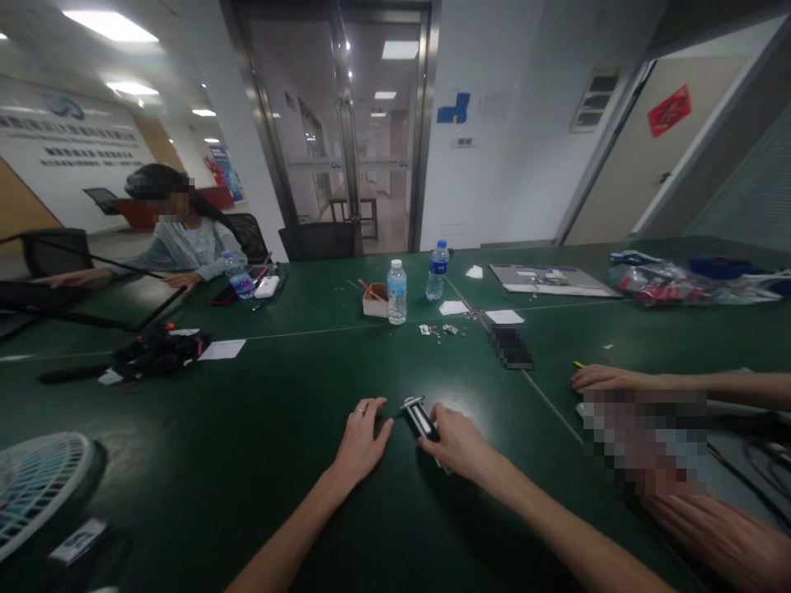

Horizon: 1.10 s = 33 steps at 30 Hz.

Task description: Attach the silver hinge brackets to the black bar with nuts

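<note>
My right hand (456, 441) is closed round a black and silver hand tool (420, 418), its fingers wrapped over the near end. The tool has a silver strip along its body and a short metal crosspiece at its far end; its exact kind is unclear. It lies tilted, low over the green table (259, 445). To the left, my left hand (364, 436) is open, palm down, thumb and fingers apart, a ring on one finger. A small gap separates its fingertips from the tool's metal end.
Ahead stand two water bottles (397, 293), a small box (374, 301) and small metal pieces (450, 329). A dark phone-like slab (510, 346) lies to the right, near another person's hand (609, 379). A white fan (43, 486) is at left; another person (198, 235) sits beyond.
</note>
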Tool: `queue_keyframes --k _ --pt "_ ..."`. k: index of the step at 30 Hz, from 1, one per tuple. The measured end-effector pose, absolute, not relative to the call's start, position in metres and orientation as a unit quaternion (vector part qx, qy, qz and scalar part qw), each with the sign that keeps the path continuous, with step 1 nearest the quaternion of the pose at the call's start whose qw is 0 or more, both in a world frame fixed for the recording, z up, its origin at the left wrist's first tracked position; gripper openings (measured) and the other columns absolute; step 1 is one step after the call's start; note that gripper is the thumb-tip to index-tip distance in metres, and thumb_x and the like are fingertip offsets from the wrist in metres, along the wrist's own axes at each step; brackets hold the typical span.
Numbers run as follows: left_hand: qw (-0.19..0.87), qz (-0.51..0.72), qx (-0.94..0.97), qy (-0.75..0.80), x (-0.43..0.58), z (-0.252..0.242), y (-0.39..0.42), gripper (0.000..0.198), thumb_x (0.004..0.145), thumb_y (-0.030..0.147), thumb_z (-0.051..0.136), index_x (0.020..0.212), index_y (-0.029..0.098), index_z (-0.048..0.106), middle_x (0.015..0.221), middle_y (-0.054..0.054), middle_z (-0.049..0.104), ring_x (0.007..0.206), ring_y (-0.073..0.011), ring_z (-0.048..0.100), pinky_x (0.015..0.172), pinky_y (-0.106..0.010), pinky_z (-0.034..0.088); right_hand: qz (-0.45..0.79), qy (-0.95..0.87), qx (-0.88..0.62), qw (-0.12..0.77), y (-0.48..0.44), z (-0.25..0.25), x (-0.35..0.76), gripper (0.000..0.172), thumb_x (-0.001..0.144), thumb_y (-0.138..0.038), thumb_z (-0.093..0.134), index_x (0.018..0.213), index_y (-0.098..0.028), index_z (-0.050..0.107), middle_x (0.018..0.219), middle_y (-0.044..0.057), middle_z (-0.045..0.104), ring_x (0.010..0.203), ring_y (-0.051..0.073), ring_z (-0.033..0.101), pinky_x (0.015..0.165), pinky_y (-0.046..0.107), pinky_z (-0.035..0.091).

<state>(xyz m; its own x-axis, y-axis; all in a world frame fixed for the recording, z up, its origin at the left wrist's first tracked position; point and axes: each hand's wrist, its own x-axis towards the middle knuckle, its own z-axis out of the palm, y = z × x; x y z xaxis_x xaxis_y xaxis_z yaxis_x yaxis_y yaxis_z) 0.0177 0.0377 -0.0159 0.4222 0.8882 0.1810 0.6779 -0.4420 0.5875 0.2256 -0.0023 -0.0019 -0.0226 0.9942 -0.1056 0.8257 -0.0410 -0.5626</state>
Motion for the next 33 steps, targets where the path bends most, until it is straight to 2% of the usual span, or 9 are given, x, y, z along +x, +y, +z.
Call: queue_keyframes --k 4,7,10,13,15,20,23,27,33 --pt "0.228 0.216 0.838 0.446 0.018 -0.012 0.037 0.026 0.096 0.028 0.039 0.111 0.020 0.058 0.107 -0.006 0.060 0.100 -0.0236 0.055 0.087 -0.039 0.045 0.260 -0.701 -0.644 0.163 -0.003 0.005 0.222 0.046 0.077 -0.059 0.057 0.101 -0.019 0.057 0.084 0.007 0.066 0.073 0.021 0.062 0.058 0.027 0.043" --pt "0.237 0.195 0.856 0.415 0.017 -0.005 0.035 0.028 0.098 0.028 0.037 0.108 0.022 0.062 0.104 -0.004 0.063 0.098 -0.0216 0.055 0.085 -0.036 0.044 0.141 -0.680 -0.686 0.218 0.047 0.006 0.251 0.048 0.086 -0.058 0.044 0.110 -0.017 0.056 0.103 0.012 0.062 0.094 0.024 0.059 0.079 0.032 0.044" --pt "0.239 0.172 0.874 0.386 0.016 0.002 0.031 0.026 0.097 0.030 0.042 0.115 0.025 0.060 0.106 -0.003 0.062 0.098 -0.0210 0.054 0.085 -0.035 0.042 0.026 -0.604 -0.766 0.218 0.113 -0.006 0.294 0.063 0.086 -0.056 0.044 0.131 -0.012 0.043 0.129 0.019 0.048 0.119 0.032 0.045 0.097 0.040 0.035" --pt "0.234 0.143 0.890 0.365 0.015 0.006 0.028 0.028 0.096 0.032 0.044 0.121 0.027 0.056 0.112 -0.003 0.061 0.101 -0.0219 0.052 0.089 -0.037 0.039 0.036 -0.557 -0.812 0.169 0.165 -0.025 0.330 0.082 0.085 -0.063 0.039 0.143 -0.007 0.026 0.143 0.024 0.030 0.133 0.036 0.027 0.106 0.045 0.023" --pt "0.234 0.130 0.893 0.361 0.014 0.007 0.028 0.030 0.098 0.030 0.040 0.124 0.028 0.054 0.116 -0.003 0.060 0.103 -0.0219 0.051 0.092 -0.038 0.036 0.050 -0.568 -0.806 0.161 0.190 -0.035 0.343 0.086 0.085 -0.066 0.037 0.143 -0.004 0.025 0.144 0.026 0.028 0.134 0.038 0.025 0.108 0.046 0.019" --pt "0.236 0.113 0.897 0.355 0.013 0.008 0.029 0.031 0.099 0.027 0.039 0.128 0.030 0.051 0.117 -0.002 0.059 0.105 -0.0209 0.050 0.094 -0.038 0.034 0.074 -0.659 -0.731 0.157 0.229 -0.049 0.337 0.082 0.084 -0.071 0.034 0.144 -0.015 0.031 0.145 0.018 0.033 0.135 0.032 0.027 0.109 0.043 0.021" --pt "0.230 0.113 0.902 0.347 0.014 0.009 0.030 0.032 0.100 0.026 0.038 0.127 0.032 0.052 0.115 -0.001 0.060 0.102 -0.0196 0.051 0.091 -0.035 0.035 0.083 -0.716 -0.675 0.155 0.242 -0.053 0.324 0.073 0.083 -0.069 0.039 0.138 -0.022 0.043 0.146 0.012 0.035 0.136 0.029 0.027 0.110 0.041 0.020" --pt "0.223 0.115 0.904 0.345 0.014 0.011 0.029 0.031 0.100 0.026 0.038 0.126 0.031 0.054 0.113 -0.002 0.061 0.100 -0.0198 0.051 0.086 -0.034 0.036 0.091 -0.760 -0.624 0.158 0.243 -0.055 0.315 0.055 0.090 -0.057 0.038 0.131 -0.023 0.052 0.144 0.007 0.039 0.136 0.024 0.028 0.110 0.037 0.024" --pt "0.217 0.109 0.905 0.349 0.016 0.012 0.027 0.032 0.098 0.024 0.040 0.127 0.031 0.053 0.114 -0.001 0.061 0.101 -0.0203 0.051 0.086 -0.033 0.037 0.093 -0.789 -0.583 0.168 0.206 -0.055 0.309 0.049 0.091 -0.048 0.039 0.130 -0.021 0.053 0.142 0.006 0.043 0.135 0.023 0.032 0.108 0.039 0.030"
